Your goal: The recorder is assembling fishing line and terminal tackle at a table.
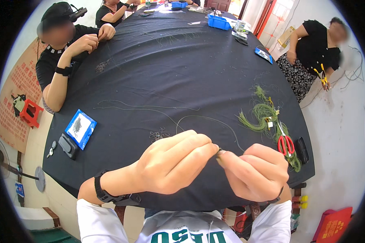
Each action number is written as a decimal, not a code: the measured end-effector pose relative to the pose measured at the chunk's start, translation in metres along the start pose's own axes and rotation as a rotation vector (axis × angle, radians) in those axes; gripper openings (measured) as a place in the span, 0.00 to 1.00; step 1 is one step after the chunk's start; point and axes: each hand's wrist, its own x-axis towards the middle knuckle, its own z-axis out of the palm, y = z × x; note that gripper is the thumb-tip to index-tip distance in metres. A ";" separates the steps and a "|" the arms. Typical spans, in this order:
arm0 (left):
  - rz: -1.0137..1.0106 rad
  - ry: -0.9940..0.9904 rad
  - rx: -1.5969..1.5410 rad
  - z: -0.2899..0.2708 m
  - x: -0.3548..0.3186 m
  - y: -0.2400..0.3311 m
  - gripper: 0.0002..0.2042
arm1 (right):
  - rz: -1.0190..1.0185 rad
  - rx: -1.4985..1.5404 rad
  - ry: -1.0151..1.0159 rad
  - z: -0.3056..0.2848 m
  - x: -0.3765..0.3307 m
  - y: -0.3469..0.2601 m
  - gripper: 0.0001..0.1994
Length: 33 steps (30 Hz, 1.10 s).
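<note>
My left hand (176,162) and my right hand (253,172) meet above the near part of the table, fingertips pinched together. Between them is a tiny dark piece, too small to make out. A thin green fishing line (215,118) arcs over the cloth, one end at my right hand and the other running behind my left. More strands (138,107) lie farther out. Just beyond my left hand sits a small pile of fish hooks (158,133). Bundles of green line (263,111) lie to the right, with red-handled scissors (286,145) on them.
The table wears a black cloth (150,85). At left are a blue-edged packet (81,128), a dark case (67,146) and keys (50,152). A black case (301,150) is at the right edge. People sit far left; another stands right, holding yellow-handled pliers (322,76).
</note>
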 end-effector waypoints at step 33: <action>-0.782 0.154 -0.885 -0.009 0.003 -0.001 0.05 | 0.973 1.128 -0.457 0.055 -0.023 0.070 0.10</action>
